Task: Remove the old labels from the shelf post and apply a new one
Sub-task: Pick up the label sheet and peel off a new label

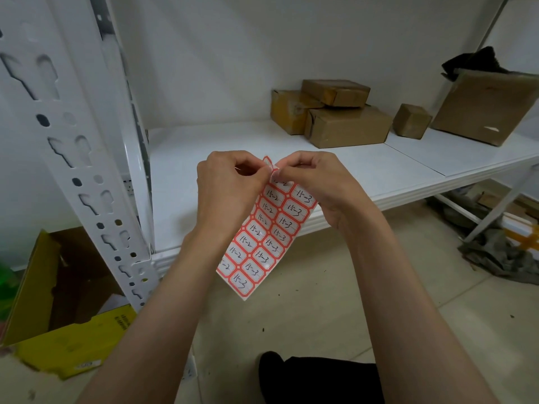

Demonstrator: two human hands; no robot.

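A sheet of red-bordered labels [262,240] with handwritten numbers hangs in front of the white shelf. My left hand [224,191] pinches the sheet's top edge. My right hand [315,182] pinches at the same top corner, where one label [269,164] is lifted from the backing. The white perforated shelf post [87,158] stands at the left, apart from both hands; no label shows on the part of it in view.
The white shelf board [233,144] carries several brown cardboard boxes [347,126] at the back right. A yellow open box [67,301] sits on the floor at the lower left. Rubbish and packets [495,243] lie under the shelf at the right.
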